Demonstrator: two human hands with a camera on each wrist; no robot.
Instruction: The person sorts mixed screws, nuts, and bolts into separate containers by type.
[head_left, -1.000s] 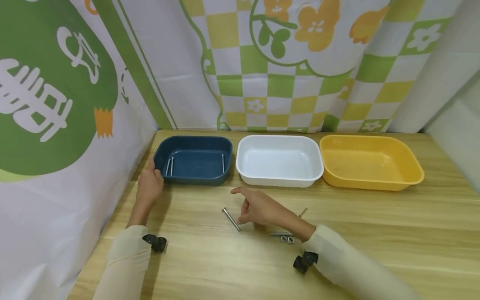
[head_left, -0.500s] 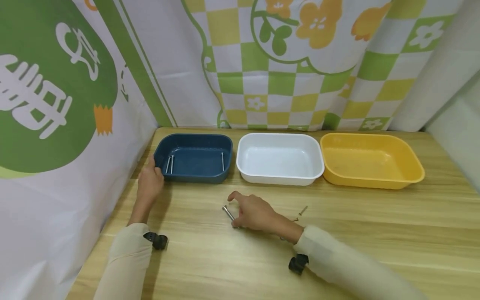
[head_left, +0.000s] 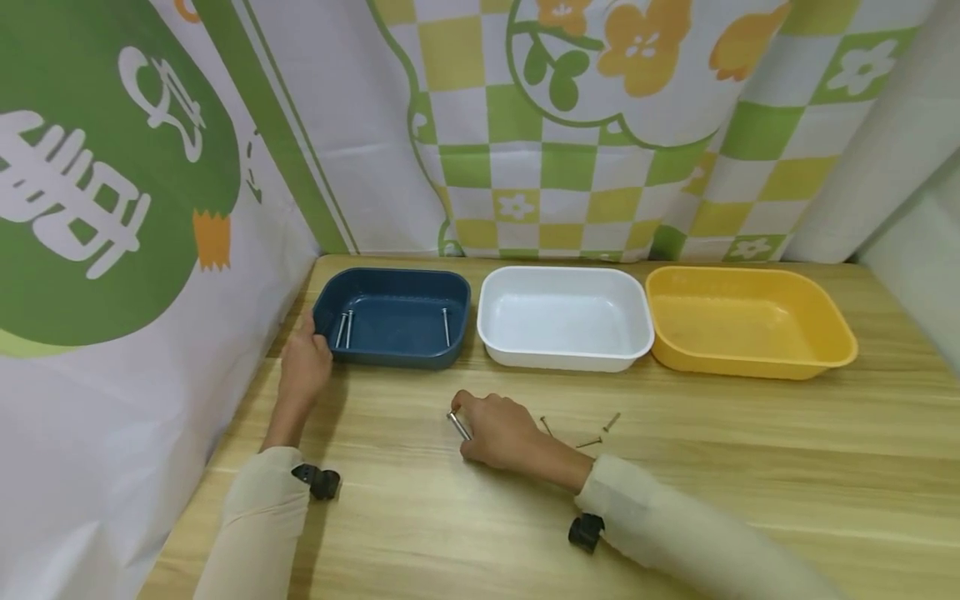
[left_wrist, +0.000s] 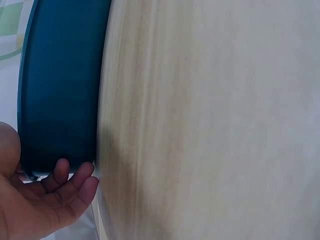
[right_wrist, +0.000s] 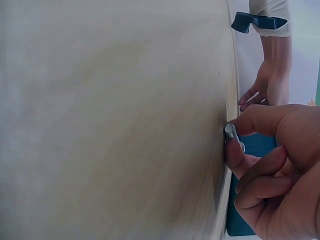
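Observation:
My left hand (head_left: 306, 367) grips the near left corner of a dark blue tray (head_left: 393, 359). In the left wrist view its thumb lies at the rim and its fingers curl against the outside of the tray wall (left_wrist: 62, 90). Several silver bolts (head_left: 446, 327) lie inside this tray, two side by side at the left and one at the right. Just in front of the trays, my right hand (head_left: 498, 432) pinches a silver bolt (head_left: 459, 426) between thumb and index finger. The right wrist view shows the end of that bolt (right_wrist: 230, 130) between the fingertips.
A white tray (head_left: 566, 362) and a yellow tray (head_left: 738, 367) stand in a row right of the blue one. Small thin screws (head_left: 589, 442) lie on the wooden table (head_left: 420, 533) beyond my right forearm. A patterned curtain (head_left: 566, 167) hangs behind the table.
My right hand has moved slightly left, and its fingers have closed on the bolt. Its forearm now covers the nuts and other bolt seen before. The left hand stays at the blue tray.

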